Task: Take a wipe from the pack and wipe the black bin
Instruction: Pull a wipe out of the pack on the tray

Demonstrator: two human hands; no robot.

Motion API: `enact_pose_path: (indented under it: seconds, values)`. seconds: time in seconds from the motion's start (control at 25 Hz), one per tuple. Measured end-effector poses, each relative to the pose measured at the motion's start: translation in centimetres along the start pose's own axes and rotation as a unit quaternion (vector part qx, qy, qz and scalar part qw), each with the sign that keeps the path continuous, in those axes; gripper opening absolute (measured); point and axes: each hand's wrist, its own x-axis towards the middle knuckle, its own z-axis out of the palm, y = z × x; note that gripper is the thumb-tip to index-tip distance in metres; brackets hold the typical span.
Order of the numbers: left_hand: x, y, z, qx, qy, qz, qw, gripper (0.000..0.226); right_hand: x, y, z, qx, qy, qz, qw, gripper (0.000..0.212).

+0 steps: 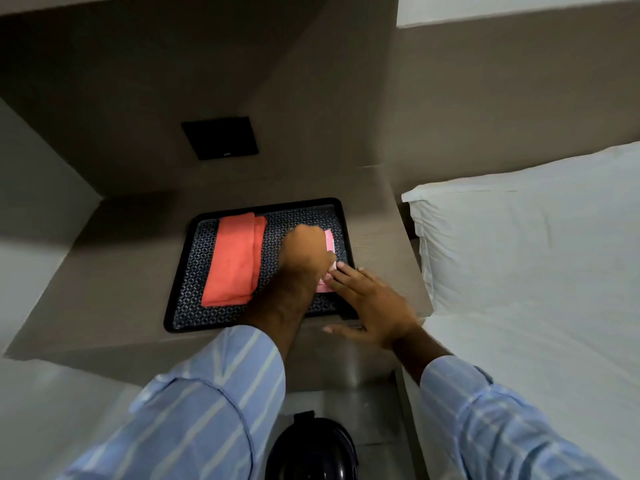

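A pink wipe pack (329,239) lies on the right side of a black patterned tray (270,203) on the bedside table. My left hand (306,251) is closed over the pack's top and hides most of it; a small white bit of wipe (334,265) shows at its fingers. My right hand (374,306) lies flat with fingers spread, its fingertips resting on the pack's near right edge. The black bin (311,448) stands on the floor below the table, at the bottom of the view, partly cut off.
A folded orange cloth (235,261) lies on the tray's left half. A bed with a white pillow (536,237) borders the table on the right. A black square panel (220,137) sits on the wall behind the table.
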Motion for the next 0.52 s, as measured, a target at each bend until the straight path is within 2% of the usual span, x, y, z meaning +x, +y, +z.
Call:
enact_pose_path:
  seconds: [0.24, 0.32, 0.44, 0.48, 0.52]
  values:
    - [0.2, -0.6, -0.5, -0.095, 0.014, -0.037, 0.995, 0.041, 0.2, 0.2, 0.1, -0.017, -0.019, 0.0, 1.0, 0.096]
    - [0.5, -1.8, -0.9, -0.159, 0.031, -0.064, 0.985, 0.04, 0.2, 0.3, 0.2, -0.025, -0.018, -0.002, 1.0, 0.098]
    - [0.3, -4.5, -0.8, -0.28, 0.088, -0.125, 0.948, 0.019, 0.1, 0.4, 0.4, -0.02, -0.024, -0.004, 0.999, 0.102]
    - [0.1, -5.4, -0.4, -0.283, 0.097, -0.125, 0.946, 0.01, 0.1, 0.5, 0.4, -0.015, -0.024, -0.003, 1.0, 0.103]
    - [-0.1, -6.1, -0.2, -0.271, 0.105, -0.106, 0.951, 0.015, 0.1, 0.5, 0.5, -0.011, -0.021, -0.002, 1.0, 0.104]
